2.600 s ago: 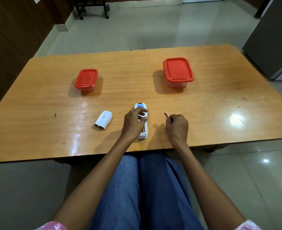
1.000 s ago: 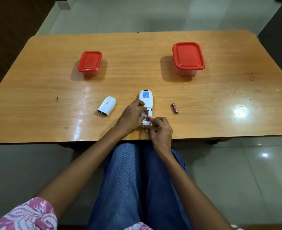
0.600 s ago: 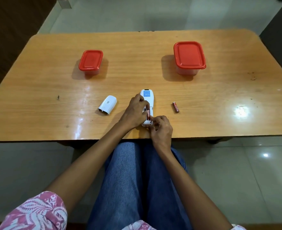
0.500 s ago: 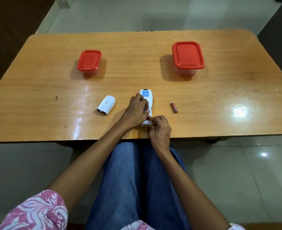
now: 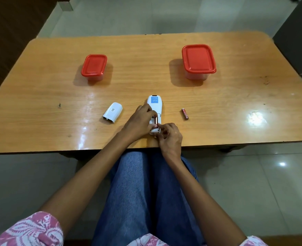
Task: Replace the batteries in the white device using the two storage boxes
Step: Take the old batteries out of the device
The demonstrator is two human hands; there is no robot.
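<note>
The white device [image 5: 155,105] lies face down near the table's front edge, its battery bay uncovered. My left hand [image 5: 138,123] holds its left side. My right hand [image 5: 169,137] pinches the near end of a reddish battery [image 5: 156,120] that sits in the bay. A second reddish battery [image 5: 185,113] lies loose on the table to the right of the device. The white battery cover [image 5: 112,112] rests to the left. A small red-lidded box [image 5: 94,65] stands at the back left and a larger red-lidded box [image 5: 198,59] at the back right, both closed.
The wooden table [image 5: 40,96] is glossy, with a bright light glare at the front right. A dark cabinet [image 5: 299,32] stands past the table's right corner. My legs in blue jeans are under the front edge.
Since 2.6 s ago my right hand put one battery down on the table to the right and came to the device's bay. In the last second both hands barely moved.
</note>
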